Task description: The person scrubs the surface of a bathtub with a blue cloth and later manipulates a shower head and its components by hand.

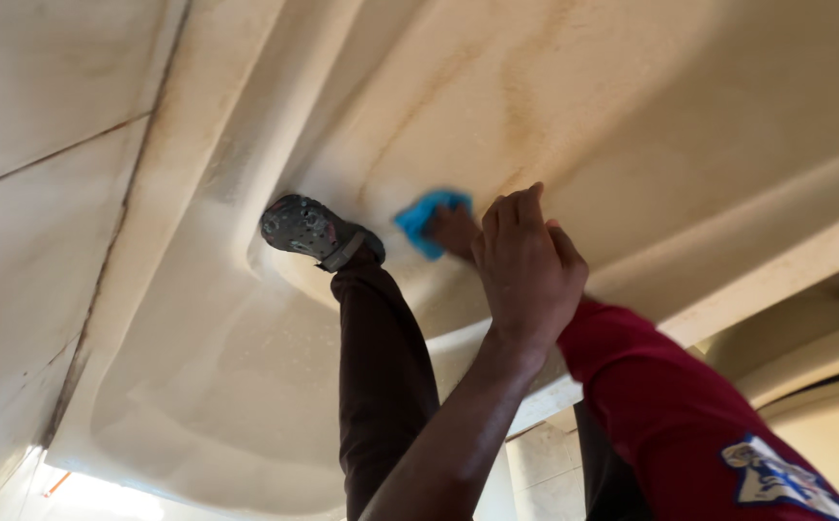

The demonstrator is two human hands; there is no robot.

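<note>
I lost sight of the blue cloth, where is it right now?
In the head view, the blue cloth lies mid-frame on the stained cream tub surface, under the farther hand, just right of the grey shoe.

At frame centre, the left hand [527,262] shows its back, fingers curled; the right hand [453,232] reaches beyond it, mostly hidden.

The nearer hand [527,265] is bare, and so is its forearm right down to the bottom edge of the view. Just right of that hand begins a dark red sleeve [670,405], with a blue and white printed patch [776,478] low on it. Left of the hand runs a dark brown trouser leg [381,367], ending in a grey speckled clog [305,229] with a pale heel strap.
</note>
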